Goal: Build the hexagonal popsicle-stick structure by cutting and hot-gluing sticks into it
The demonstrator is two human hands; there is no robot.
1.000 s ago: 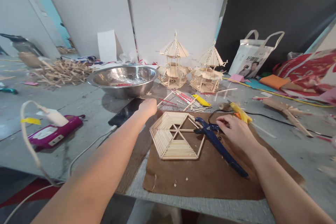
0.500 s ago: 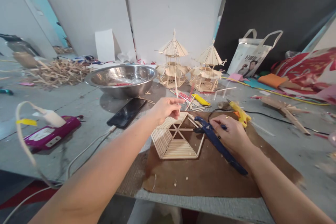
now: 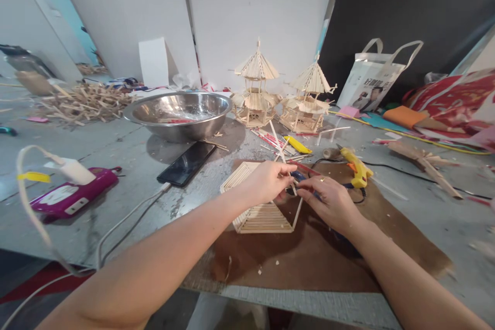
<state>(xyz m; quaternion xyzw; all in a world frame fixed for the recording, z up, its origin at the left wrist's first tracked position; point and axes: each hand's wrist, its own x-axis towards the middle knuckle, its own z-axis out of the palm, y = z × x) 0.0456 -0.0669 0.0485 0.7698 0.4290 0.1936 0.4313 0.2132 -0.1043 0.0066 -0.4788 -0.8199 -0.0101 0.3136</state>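
Stick (image 3: 279, 147) brought in to the right hand (image 3: 328, 198), apparently over the bare side.
The left hand (image 3: 270, 183) pinches it, lower end toward 5 o'clock; the right fingertips nearly meet there, any grip on stick or cutter (image 3: 298, 176) unclear; the hexagon (image 3: 263, 219) lies below on the cloth (image 3: 309, 263), unfilled around 3 o'clock; towers (image 3: 256, 100) at 12.
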